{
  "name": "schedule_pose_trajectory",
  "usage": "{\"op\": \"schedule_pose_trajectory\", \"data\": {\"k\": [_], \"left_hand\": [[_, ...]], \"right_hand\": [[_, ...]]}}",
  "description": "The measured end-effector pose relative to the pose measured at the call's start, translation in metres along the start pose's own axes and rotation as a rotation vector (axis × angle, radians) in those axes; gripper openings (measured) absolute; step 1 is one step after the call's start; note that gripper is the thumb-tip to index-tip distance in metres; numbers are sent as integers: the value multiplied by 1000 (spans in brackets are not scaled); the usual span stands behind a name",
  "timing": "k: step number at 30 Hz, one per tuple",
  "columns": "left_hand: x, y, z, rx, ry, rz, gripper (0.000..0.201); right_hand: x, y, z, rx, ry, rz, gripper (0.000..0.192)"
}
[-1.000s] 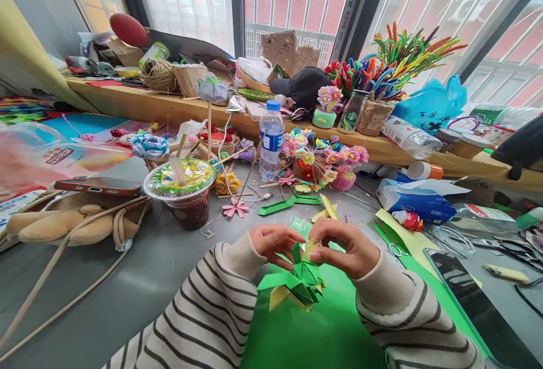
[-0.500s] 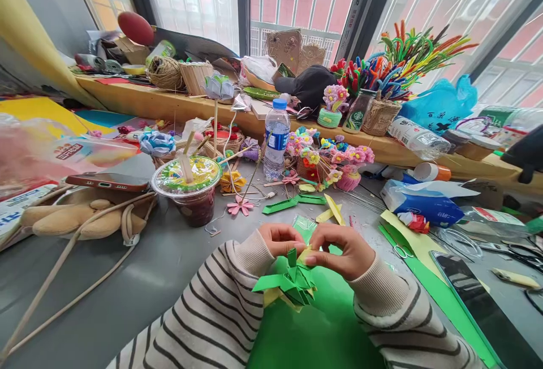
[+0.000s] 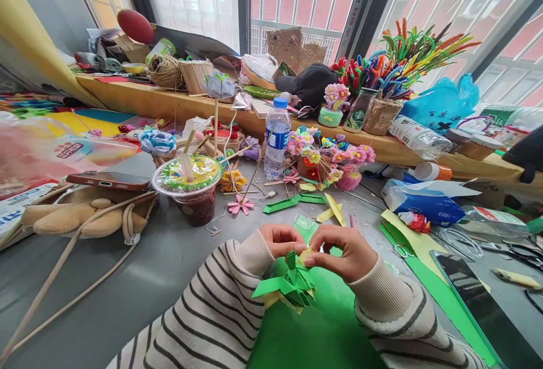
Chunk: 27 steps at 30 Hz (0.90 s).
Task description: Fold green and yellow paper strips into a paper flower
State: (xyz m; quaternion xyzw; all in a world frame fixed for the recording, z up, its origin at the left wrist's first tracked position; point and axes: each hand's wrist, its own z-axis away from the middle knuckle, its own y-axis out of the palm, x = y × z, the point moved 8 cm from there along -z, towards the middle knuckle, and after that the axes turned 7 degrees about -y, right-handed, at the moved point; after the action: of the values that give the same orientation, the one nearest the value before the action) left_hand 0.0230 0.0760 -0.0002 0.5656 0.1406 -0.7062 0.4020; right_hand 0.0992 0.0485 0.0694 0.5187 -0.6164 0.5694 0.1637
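Left hand (image 3: 282,240) and right hand (image 3: 345,251) together at centre, fingertips pinched; striped sleeves entering from 6 o'clock.

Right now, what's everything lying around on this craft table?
folded paper piece: one, green and yellow, held in both hands
paper sheet: one, green, under the hands
folded strips: a few, green and yellow, beyond the hands
drink cup: one, sealed printed lid, left of centre
water bottle: one, clear with blue cap, centre
phone: one, red-edged, on a tan plush toy
small flower pots: several, pink and mixed, right of the bottle
pipe cleaners: a bunch, many colours, in a basket on the sill
tissue pack: one, blue, right
left hand: striped sleeve, pinching the piece
right hand: striped sleeve, pinching the piece
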Motion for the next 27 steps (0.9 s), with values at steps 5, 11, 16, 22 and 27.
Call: {"op": "schedule_pose_trajectory", "data": {"k": [5,11,16,22,27], "left_hand": [[7,-6,-4,-49,-39,-6,36],[9,0,1,6,-80,-42,36],[-3,5,7,14,29,29,31],[-5,0,2,-17,82,10,35],[-3,-5,-2,-40,93,-25,37]], "right_hand": [[-5,-2,3,-51,90,50,22],[-6,1,3,-25,127,-14,21],[-6,-1,3,-30,121,0,22],[-9,0,3,0,133,20,26],[-8,-1,4,-69,126,-17,23]]}}
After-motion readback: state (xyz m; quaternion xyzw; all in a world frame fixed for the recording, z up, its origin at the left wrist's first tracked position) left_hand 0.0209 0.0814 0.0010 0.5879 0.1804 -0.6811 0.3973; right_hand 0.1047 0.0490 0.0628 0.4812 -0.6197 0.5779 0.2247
